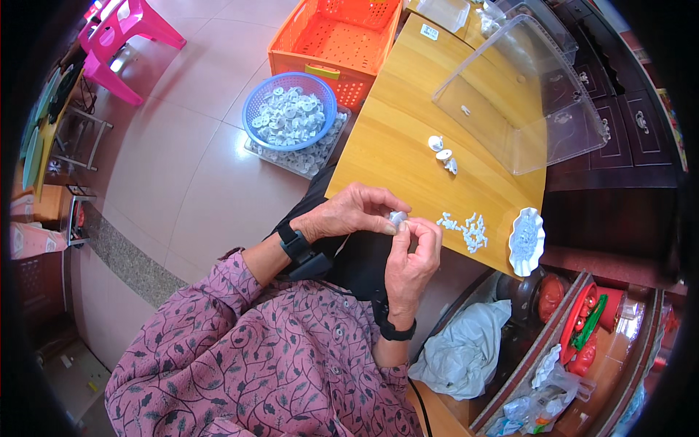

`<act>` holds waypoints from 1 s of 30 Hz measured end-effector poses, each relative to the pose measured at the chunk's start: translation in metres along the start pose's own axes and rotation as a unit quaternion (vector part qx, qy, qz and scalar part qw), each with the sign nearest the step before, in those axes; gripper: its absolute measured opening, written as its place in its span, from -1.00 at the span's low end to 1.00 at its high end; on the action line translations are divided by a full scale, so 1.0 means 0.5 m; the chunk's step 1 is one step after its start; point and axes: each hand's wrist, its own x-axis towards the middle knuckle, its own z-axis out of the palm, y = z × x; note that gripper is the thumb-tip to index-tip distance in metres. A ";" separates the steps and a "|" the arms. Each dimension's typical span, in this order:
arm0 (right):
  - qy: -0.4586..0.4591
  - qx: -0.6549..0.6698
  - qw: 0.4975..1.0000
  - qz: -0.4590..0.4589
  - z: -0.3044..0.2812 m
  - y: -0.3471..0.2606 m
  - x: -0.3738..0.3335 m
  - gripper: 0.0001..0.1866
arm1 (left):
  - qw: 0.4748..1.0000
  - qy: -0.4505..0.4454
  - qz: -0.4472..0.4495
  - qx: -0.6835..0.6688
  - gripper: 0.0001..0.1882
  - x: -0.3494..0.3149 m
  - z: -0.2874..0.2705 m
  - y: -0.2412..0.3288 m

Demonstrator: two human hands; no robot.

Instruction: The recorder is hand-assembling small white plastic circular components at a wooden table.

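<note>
My left hand (348,213) holds a small whitish round plastic part (397,218) between thumb and fingers, just off the table's near edge. Against that part's near side, my right hand (413,255) is closed in a pinch; what lies between its fingertips is too small to make out. On the yellow wooden table (393,124), a short row of white round plastic parts (444,154) lies beyond my hands. Several tiny white plastic pegs (475,233) are scattered to the right. A white scalloped dish (526,242) with small clear pieces sits at the table's right corner.
A blue basket (251,120) full of whitish parts rests on a clear tray (312,169) of similar parts, left of the table. Behind it stands an orange crate (284,62). A large clear bin (502,95) lies on the table. A pale plastic bag (466,349) is at lower right.
</note>
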 end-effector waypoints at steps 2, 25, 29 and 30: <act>0.001 0.001 1.000 0.002 0.001 0.001 0.000 -0.90 | 1.000 0.001 0.003 0.003 -0.61 -0.001 -0.001 -0.004; -0.015 0.028 0.999 0.025 -0.002 0.003 -0.001 -0.89 | 0.998 -0.018 -0.010 0.056 -0.60 -0.003 -0.009 0.002; -0.022 0.043 0.998 0.043 -0.001 0.007 -0.003 -0.89 | 0.999 -0.008 -0.010 0.044 -0.60 -0.005 -0.006 0.004; -0.024 0.056 0.997 0.056 0.000 0.009 -0.005 -0.89 | 1.000 -0.005 -0.018 0.014 -0.60 -0.007 -0.003 0.006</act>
